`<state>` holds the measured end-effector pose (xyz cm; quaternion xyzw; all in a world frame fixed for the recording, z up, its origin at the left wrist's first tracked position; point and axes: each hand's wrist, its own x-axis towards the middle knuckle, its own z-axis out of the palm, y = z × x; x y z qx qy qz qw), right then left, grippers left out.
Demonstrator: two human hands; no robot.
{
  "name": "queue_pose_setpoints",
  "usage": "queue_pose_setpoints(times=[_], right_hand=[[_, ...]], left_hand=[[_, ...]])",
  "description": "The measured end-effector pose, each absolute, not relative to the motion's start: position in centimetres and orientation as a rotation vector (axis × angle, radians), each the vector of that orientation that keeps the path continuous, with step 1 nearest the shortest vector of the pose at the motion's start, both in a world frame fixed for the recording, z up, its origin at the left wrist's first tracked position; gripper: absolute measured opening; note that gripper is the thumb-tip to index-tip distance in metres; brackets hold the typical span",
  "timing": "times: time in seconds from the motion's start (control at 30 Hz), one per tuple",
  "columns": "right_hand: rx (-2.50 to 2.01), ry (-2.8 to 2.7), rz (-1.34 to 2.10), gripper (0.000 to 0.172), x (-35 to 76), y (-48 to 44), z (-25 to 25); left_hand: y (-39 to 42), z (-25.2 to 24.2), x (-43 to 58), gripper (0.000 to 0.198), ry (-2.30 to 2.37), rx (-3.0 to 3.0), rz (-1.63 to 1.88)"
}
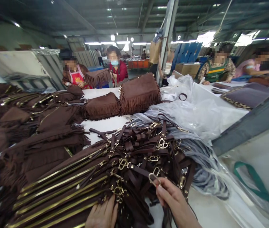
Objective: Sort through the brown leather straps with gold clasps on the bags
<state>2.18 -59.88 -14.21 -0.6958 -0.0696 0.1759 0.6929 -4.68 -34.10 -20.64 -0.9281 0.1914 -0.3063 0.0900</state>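
Observation:
My left hand (103,213) lies flat on a stack of brown zipper panels with gold zips (60,186) at the bottom middle, fingers stretched out. My right hand (171,198) pinches a gold metal clasp (154,179) on a brown strap. That strap belongs to a tangled heap of brown straps with gold buckles (144,148) lying right in front of me.
Brown fringed bags (139,91) stand further back, and more fringed pieces (29,126) pile up on the left. Clear plastic bags (196,107) lie to the right, beside a grey beam (251,123) and a green strap (255,180). Several other people work at the far tables.

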Motion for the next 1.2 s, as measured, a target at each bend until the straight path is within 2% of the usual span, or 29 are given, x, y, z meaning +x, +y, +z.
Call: queue_pose_setpoints(times=[0.23,0.43,0.57,0.73,0.8,0.9,1.03,1.2], right_hand=[[-1.901,-0.387,0.275,0.035,0.5,-57.7,-14.9],[-1.906,-0.517,0.391,0.024,-0.4,-54.4,-15.5],[-2.027,-0.616,0.326,0.015,-0.6,-52.7,-16.9],[-2.34,-0.889,-0.152,0.032,-0.9,-51.5,-19.2],[-2.37,-0.944,-0.213,0.036,-1.2,-51.4,-19.6],[-2.294,-0.864,0.023,0.03,-1.6,-51.5,-19.3],[-2.067,-0.68,0.465,0.014,-1.4,-51.9,-17.9],[-1.541,-0.404,0.939,0.023,-0.4,-51.6,-17.5]], left_hand=[[-35.8,-19.6,-4.6,0.025,0.368,-2.87,-1.041],[-36.6,-18.0,-4.6,0.028,0.27,-3.04,-1.028],[-36.7,-17.6,-4.7,0.028,0.266,-3.085,-0.963],[-36.3,-17.8,-4.9,0.032,0.326,-3.048,-0.858],[-36.3,-18.0,-4.9,0.031,0.339,-3.04,-0.857],[-36.3,-18.4,-4.9,0.03,0.338,-3.047,-0.939],[-36.3,-18.9,-5.0,0.028,0.334,-3.038,-0.99],[-36.2,-19.0,-4.9,0.028,0.359,-3.027,-0.997]])
